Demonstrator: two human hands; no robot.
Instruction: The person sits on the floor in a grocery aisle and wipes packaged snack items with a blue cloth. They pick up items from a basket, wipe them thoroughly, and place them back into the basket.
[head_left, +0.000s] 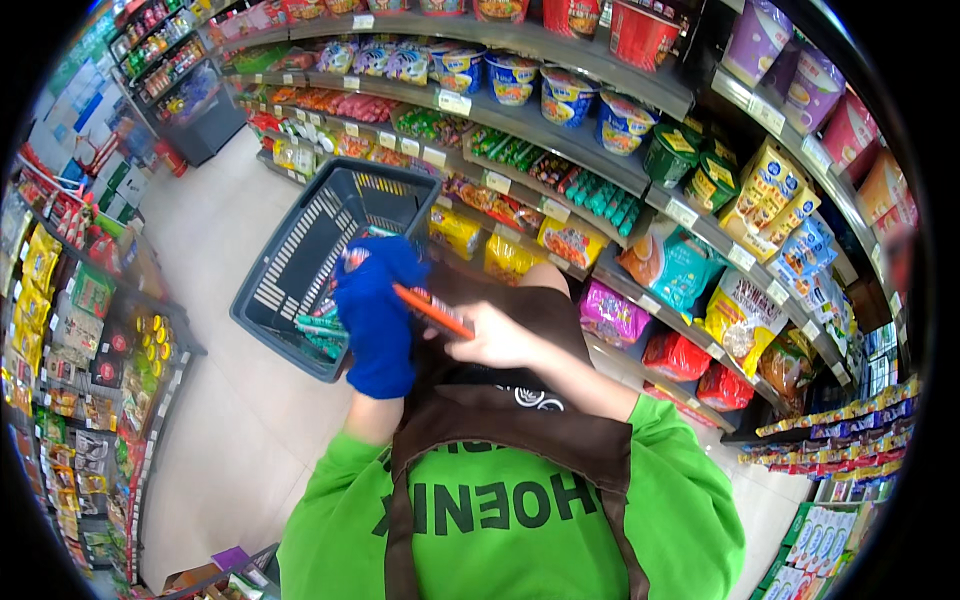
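My left hand (381, 322) is covered by a blue fabric glove or cloth (379, 360), which hides its fingers. It is in front of the near right side of a dark grey plastic shopping basket (266, 259). An orange stick-shaped package (435, 311) is gripped at its lower end by my right hand (491, 335). The package's upper end meets the blue fabric; whether my left fingers hold it is hidden. Several teal stick packages (322, 328) lie in the basket, partly behind the blue fabric.
Shelves (555, 124) of blue noodle cups (566, 95), stick packages and bagged food curve across the front and right. More teal sticks (604, 199) lie in a shelf row. Another stocked display (90, 352) stands left, across the tiled floor (217, 405).
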